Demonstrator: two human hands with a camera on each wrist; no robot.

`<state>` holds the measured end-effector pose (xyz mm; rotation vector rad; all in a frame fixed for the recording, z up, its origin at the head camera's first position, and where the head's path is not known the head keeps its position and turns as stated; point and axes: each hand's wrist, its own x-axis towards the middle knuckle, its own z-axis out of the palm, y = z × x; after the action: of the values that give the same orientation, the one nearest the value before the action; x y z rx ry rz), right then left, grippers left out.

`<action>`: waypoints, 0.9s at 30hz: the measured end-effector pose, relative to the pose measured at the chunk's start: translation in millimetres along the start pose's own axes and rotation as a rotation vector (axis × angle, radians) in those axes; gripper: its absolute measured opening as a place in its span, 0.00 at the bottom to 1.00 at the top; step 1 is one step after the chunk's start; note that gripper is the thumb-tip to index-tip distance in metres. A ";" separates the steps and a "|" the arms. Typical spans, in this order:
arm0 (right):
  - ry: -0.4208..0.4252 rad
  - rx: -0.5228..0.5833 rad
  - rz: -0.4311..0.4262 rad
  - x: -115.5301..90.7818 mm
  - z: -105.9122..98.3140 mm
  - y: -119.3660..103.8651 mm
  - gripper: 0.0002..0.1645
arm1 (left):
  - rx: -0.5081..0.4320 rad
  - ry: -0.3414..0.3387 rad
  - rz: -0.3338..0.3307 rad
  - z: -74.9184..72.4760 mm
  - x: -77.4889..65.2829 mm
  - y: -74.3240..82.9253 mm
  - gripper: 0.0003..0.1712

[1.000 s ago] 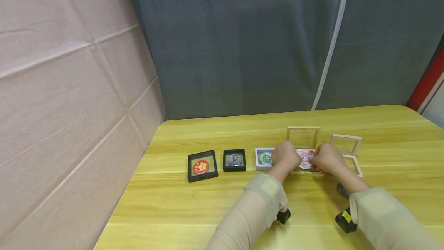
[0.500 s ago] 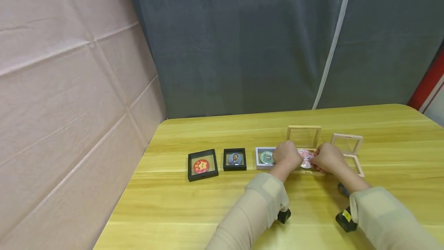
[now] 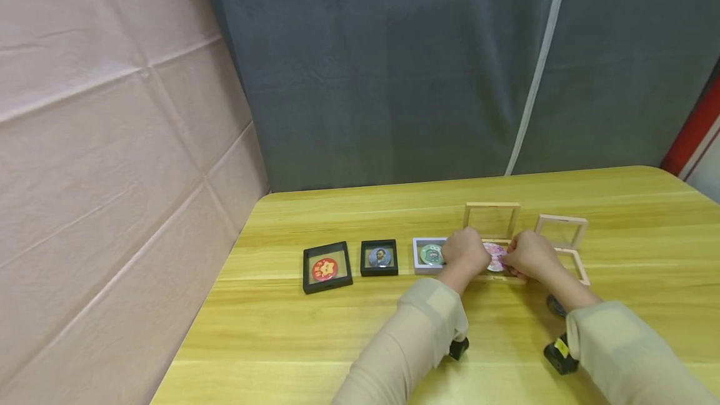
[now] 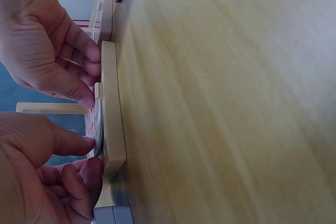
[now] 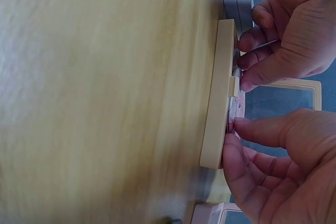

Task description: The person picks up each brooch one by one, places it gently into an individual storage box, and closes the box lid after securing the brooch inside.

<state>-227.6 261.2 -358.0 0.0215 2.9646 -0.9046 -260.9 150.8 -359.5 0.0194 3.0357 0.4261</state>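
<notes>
A pink round pin badge lies over the base of a wood-coloured display frame, whose lid stands upright behind it. My left hand pinches the badge's left edge with thumb and fingers. At the opposite edge my right hand does the same, its thumb on the badge and a finger beside the frame's wall in the right wrist view. The badge sits close to the small tab on the frame's front side in the left wrist view. Parts of the badge are hidden behind the fingers.
Left of the hands lie a white frame with a green badge, a black frame with a portrait badge and a black frame with a red star badge. A pale open frame stands to the right. A dark object lies by the right forearm.
</notes>
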 end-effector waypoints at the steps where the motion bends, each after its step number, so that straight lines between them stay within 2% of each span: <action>1: 0.000 0.000 -0.002 0.1 0.1 -0.1 0.11 | 0.004 0.000 0.000 0.0 0.1 0.0 0.09; 11: -0.006 -0.016 -0.012 0.6 -0.4 -0.6 0.10 | 0.055 0.017 0.029 2.6 0.8 1.3 0.07; 19: -0.011 -0.015 -0.018 -0.7 -4.2 -1.0 0.02 | 0.115 0.048 0.085 3.6 0.2 2.3 0.06; 21: -0.016 -0.016 -0.016 -1.6 -5.3 -0.3 0.02 | 0.124 0.055 0.096 4.4 0.8 2.0 0.06; 25: -0.026 0.011 -0.006 -6.3 -10.4 3.4 0.04 | 0.106 0.042 0.078 2.5 2.5 0.7 0.09; 27: -0.043 0.031 0.006 -9.5 -14.4 5.5 0.08 | 0.082 0.039 0.062 -1.0 3.9 -0.3 0.10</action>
<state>-218.5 273.8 -348.7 0.0123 2.9098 -0.9378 -264.8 150.3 -359.0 0.1118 3.0958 0.3100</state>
